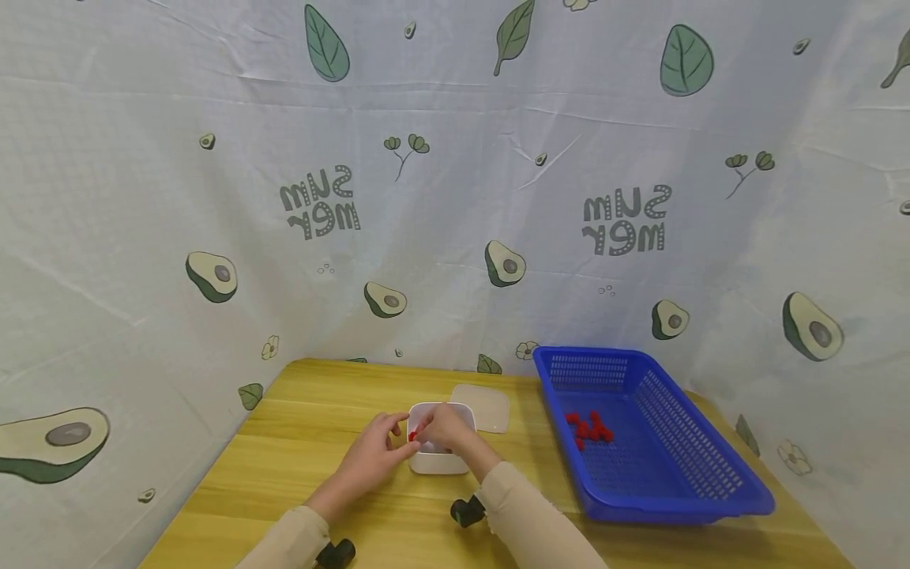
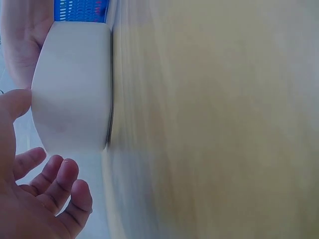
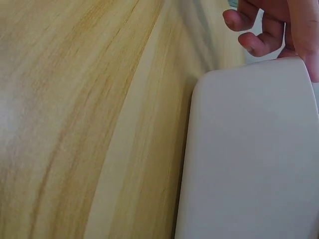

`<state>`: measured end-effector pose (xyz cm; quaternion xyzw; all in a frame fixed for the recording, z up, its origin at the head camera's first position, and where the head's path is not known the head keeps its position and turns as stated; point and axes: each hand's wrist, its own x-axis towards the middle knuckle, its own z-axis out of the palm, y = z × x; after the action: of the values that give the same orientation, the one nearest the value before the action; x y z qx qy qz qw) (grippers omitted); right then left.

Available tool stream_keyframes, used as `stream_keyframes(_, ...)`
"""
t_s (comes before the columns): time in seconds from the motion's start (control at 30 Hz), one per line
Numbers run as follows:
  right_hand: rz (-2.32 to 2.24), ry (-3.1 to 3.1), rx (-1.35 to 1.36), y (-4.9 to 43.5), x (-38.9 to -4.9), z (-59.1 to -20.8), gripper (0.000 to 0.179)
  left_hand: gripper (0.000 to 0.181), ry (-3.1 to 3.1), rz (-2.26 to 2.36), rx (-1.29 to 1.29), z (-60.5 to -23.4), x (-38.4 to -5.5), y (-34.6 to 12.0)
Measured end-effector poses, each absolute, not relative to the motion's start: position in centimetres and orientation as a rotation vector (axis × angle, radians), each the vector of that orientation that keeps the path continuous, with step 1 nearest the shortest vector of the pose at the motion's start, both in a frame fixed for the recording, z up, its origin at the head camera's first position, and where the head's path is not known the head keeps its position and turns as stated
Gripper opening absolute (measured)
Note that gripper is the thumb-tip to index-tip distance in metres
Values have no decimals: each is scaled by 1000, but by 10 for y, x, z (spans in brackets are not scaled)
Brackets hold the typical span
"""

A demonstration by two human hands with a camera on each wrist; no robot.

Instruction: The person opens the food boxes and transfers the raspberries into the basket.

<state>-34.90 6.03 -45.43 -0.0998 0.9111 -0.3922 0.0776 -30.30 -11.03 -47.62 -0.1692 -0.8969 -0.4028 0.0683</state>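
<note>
A small white box (image 1: pixel 439 463) stands uncovered on the wooden table. My left hand (image 1: pixel 375 454) is at its left side. In the left wrist view the thumb touches the rim of the box, and the other fingers are loosely bent beside its corner. From the right my right hand (image 1: pixel 448 431) reaches down into the box with bent fingers. A small red piece (image 1: pixel 413 435) shows right at its fingertips; whether they pinch it or it lies in the box, I cannot tell. In both wrist views the box wall hides the inside.
A pale flat lid (image 1: pixel 486 408) lies on the table (image 1: pixel 313 411) behind the box. To the right stands a large blue basket (image 1: pixel 675 512) with several small red pieces (image 1: pixel 587 429) in it. A printed cloth (image 1: pixel 441 205) hangs behind the table.
</note>
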Motion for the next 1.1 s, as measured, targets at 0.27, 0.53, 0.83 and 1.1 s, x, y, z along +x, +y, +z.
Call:
stream_keyframes(0.27, -1128, 2728, -266, 60, -348, -453, 4, 54, -2713, -1202, -525, -470, -301, -108)
stream_keyframes(0.53, -1106, 2732, -280, 61, -348, -447, 4, 54, -2758, -1200, -521, -469, -302, -110)
stream_keyframes(0.83, -1021, 2789, -255, 64, -352, -440, 8, 56, -2816, -1191, -521, -466, -302, -111)
stream_keyframes(1.1, -1017, 2787, -277, 73, -347, -420, 14, 58, -2826, -1192, -542, -466, -303, -113)
